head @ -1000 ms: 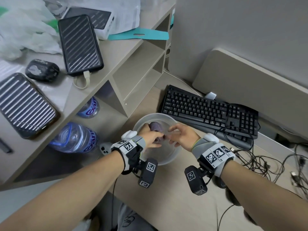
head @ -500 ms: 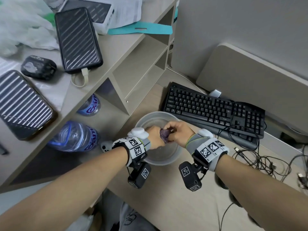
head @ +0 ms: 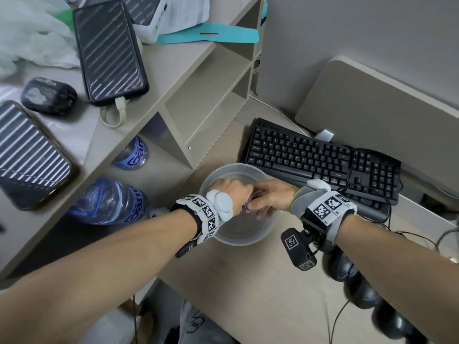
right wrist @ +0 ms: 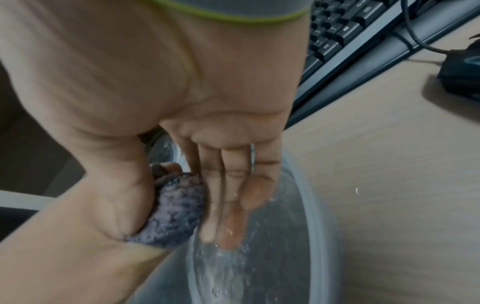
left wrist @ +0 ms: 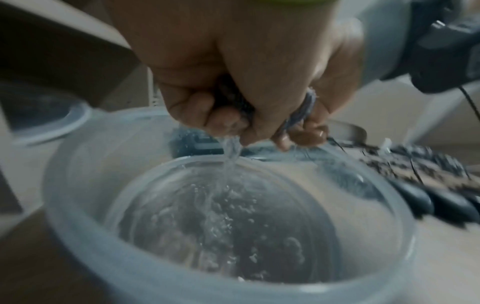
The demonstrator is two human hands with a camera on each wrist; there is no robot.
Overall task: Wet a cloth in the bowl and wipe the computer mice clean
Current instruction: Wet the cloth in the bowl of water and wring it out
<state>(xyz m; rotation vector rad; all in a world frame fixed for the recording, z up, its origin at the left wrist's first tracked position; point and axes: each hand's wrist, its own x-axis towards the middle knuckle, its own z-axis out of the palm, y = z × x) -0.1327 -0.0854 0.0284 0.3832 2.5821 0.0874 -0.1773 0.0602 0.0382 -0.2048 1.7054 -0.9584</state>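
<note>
A translucent bowl (head: 238,240) of water stands on the desk in front of the keyboard. Over it, both hands wring a wet purple cloth (head: 250,206). My left hand (head: 233,192) is a fist round one end, and in the left wrist view water streams from the left hand (left wrist: 221,123) into the bowl (left wrist: 78,205). My right hand (head: 270,197) grips the other end. In the right wrist view its fingers (right wrist: 223,205) press the bunched cloth (right wrist: 176,214) against the thumb. Black mice (head: 340,266) lie in a row at the lower right, partly under my right forearm.
A black keyboard (head: 310,157) lies just behind the bowl, with tangled cables (head: 422,244) to its right. Water bottles (head: 109,202) sit in the shelf cubby on the left. Phones (head: 109,50) and a dark case (head: 48,95) rest on the shelf top.
The cloth has come up out of the water. Both hands have closed in on it and twisted, the left wrist rolling over, and water now runs from it.
</note>
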